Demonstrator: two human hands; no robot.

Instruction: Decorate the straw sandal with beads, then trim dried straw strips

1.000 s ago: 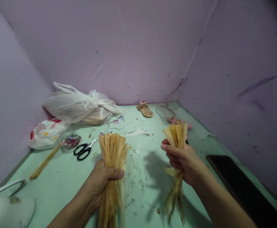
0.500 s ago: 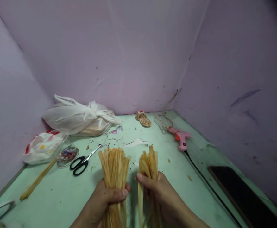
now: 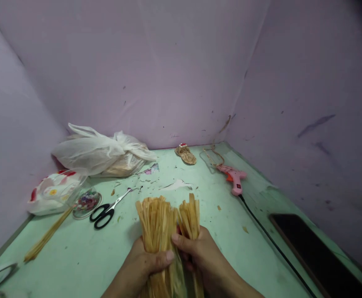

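My left hand is closed round a thick bundle of flat, straw-coloured strips, its thumb lying across the front. Just to the right, my right hand grips a thinner bundle of the same strips between thumb and fingers. Both bundles stand upright with uneven tops, and their sides touch near my right thumb. The lower ends run out of the bottom of the view. Some right fingers are hidden behind the strips.
Black-handled scissors, a dish of beads, a thin straw bundle and plastic bags lie left. A small woven piece is at the back. Right are a pink glue gun, its cord and a dark phone-like slab.
The two hands have come together, closing the gap between the bundles. My left hand moved right and my right hand moved slightly left. The whole view has shifted a little.
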